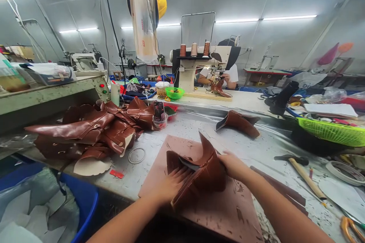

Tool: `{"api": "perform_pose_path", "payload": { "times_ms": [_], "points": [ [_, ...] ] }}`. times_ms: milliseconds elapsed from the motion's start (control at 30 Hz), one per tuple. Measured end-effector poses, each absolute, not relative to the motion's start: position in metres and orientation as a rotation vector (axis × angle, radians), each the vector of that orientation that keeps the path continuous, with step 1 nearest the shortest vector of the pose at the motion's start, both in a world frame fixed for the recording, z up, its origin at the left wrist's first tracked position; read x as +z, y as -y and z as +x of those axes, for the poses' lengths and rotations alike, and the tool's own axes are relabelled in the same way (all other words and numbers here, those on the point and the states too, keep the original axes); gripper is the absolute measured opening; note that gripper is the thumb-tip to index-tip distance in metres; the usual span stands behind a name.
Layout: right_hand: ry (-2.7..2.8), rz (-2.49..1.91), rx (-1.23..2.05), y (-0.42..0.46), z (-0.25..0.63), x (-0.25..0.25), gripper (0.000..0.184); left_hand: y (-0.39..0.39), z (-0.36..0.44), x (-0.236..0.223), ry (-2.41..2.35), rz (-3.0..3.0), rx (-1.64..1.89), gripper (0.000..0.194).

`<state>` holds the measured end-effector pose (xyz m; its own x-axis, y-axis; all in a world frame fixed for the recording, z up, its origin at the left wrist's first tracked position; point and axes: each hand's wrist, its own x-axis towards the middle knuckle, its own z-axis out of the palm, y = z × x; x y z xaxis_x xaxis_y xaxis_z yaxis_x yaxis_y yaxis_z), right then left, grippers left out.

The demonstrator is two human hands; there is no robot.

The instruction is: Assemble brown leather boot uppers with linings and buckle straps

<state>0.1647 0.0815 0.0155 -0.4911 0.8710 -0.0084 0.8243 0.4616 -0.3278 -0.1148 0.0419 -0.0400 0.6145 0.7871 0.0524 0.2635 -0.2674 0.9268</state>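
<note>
Your left hand (173, 183) reaches into the fold of a curved, reddish-brown leather piece (210, 176), its fingers straight and slightly spread against the leather. Your right hand (231, 165) touches the piece's right side; its fingertips are hidden behind the leather, so how tightly they close cannot be told. The piece stands curled, one pointed flap upward, over a flat pinkish-brown board (228, 214) at the near edge of the grey metal tabletop (196, 119).

Toward your tabletop's left end lies a heap of glossy reddish-brown leather pieces with straps (95, 129). Between heap and board, a thin pale ring (129, 156) lies flat, and a small red rectangular item (116, 174) sits close to the near edge. Another curved brown leather piece (239, 122) lies near the far edge, right of centre. Toward the right edge, a black-headed hammer with a wooden handle (306, 177) lies near a white tape roll (330, 168).
</note>
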Motion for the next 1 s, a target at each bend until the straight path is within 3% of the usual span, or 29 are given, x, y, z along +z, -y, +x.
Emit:
{"api": "perform_pose_path", "payload": {
  "times_ms": [100, 267, 333, 433, 500, 567, 700, 800, 900, 1000],
  "points": [
    [2.54, -1.527, 0.478, -0.104, 0.171, 0.035, 0.028, -0.043, -0.115, -0.043, -0.809, 2.05, 0.534, 0.052],
    [2.113, -1.745, 0.024, -0.113, 0.174, 0.043, 0.03, -0.037, -0.126, -0.031, -0.825, 2.186, 0.48, 0.046],
    [1.958, -1.75, 0.026, -0.094, 0.173, 0.034, 0.024, -0.026, -0.133, -0.019, -0.853, 2.121, 0.476, 0.048],
    [1.931, -1.474, 0.659, -0.057, 0.168, 0.011, 0.024, -0.005, -0.136, -0.004, -0.764, 1.938, 0.477, 0.059],
    [1.876, -1.288, 0.975, -0.037, 0.162, -0.002, 0.028, 0.002, -0.131, -0.003, -0.716, 1.792, 0.482, 0.05],
    [1.749, -1.227, 1.132, -0.027, 0.157, -0.011, 0.028, 0.001, -0.124, -0.009, -0.754, 1.597, 0.537, 0.044],
    [1.594, -1.166, 1.442, -0.029, 0.158, -0.013, 0.034, -0.013, -0.115, -0.023, -0.803, 1.063, 0.756, 0.056],
    [1.66, -1.115, 1.703, -0.035, 0.161, -0.006, 0.037, -0.019, -0.118, -0.024, -0.765, 0.857, 0.803, 0.052],
    [1.776, -1.093, 1.764, -0.04, 0.155, 0.001, 0.031, -0.018, -0.123, -0.023, -0.731, 0.763, 0.821, 0.045],
    [1.827, -1.264, 1.585, -0.048, 0.143, 0.001, 0.027, -0.016, -0.125, -0.025, -0.683, 0.717, 0.84, 0.043]
  ]
}}
